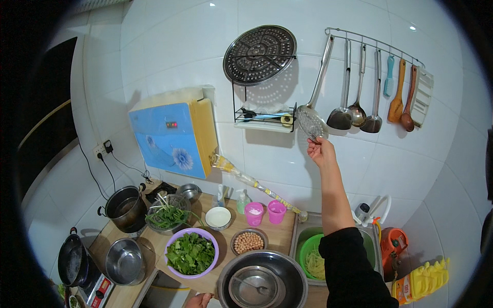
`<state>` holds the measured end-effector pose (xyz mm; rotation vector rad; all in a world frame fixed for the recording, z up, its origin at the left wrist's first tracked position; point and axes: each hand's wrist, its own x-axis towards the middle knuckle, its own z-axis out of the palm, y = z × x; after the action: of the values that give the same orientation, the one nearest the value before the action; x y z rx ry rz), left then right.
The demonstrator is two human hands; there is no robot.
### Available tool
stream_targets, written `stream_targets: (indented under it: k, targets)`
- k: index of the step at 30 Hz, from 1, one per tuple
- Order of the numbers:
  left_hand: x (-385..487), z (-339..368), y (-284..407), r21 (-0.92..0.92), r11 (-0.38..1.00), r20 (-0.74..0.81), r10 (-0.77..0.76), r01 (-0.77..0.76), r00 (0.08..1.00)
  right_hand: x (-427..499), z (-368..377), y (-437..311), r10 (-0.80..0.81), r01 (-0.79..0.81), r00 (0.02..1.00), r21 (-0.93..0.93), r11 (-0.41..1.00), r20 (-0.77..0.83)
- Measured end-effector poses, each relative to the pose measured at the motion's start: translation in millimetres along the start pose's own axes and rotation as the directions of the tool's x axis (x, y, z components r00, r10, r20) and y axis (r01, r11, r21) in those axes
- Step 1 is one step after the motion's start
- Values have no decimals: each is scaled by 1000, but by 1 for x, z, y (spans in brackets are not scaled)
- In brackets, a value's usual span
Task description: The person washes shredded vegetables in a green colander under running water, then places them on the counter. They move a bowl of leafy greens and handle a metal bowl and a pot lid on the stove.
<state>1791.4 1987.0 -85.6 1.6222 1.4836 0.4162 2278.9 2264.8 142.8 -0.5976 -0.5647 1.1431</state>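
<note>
My right hand [321, 151] is raised to the wall, its fingers on the lower rim of a metal skimmer [311, 121] that hangs by its handle from the wall rack [377, 42]. My left hand [199, 300] is at the bottom edge, partly cut off, beside a large steel basin [225, 283]; whether it holds anything cannot be told. Inside that basin sits a smaller steel bowl [252, 287] with a spoon. To the right of the skimmer hang metal spatulas [340, 117], a ladle [358, 114], a blue brush [389, 86] and wooden utensils [396, 109].
The counter bears a purple basin of leafy greens [190, 254], a bowl of peanuts [249, 241], pink cups [254, 214], a pot [125, 210] and a wok [73, 261]. A green basin [308, 246] stands in the sink [294, 238]. A steamer rack [260, 56] hangs above a wire shelf [265, 125].
</note>
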Motion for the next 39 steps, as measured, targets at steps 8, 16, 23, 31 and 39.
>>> stream_targets:
  k: [8,16,23,31,39]
  targets:
    - [-1,9,-7,-8,998,-17,55,-55,998,-43,33,-3,-340,328,938,-136,935,-73]
    - [-4,11,11,68,994,23,80,-81,997,-65,48,-22,-814,479,497,-687,546,-300]
    - [-17,14,-1,158,984,37,79,-83,996,-59,-3,-48,-698,466,673,-592,658,-246]
    - [-36,26,-12,61,991,70,113,-117,991,-42,-28,-82,-585,414,744,-464,783,-323]
    - [-60,31,-20,56,996,-11,74,-73,997,-36,2,-53,-652,353,722,-687,636,-233]
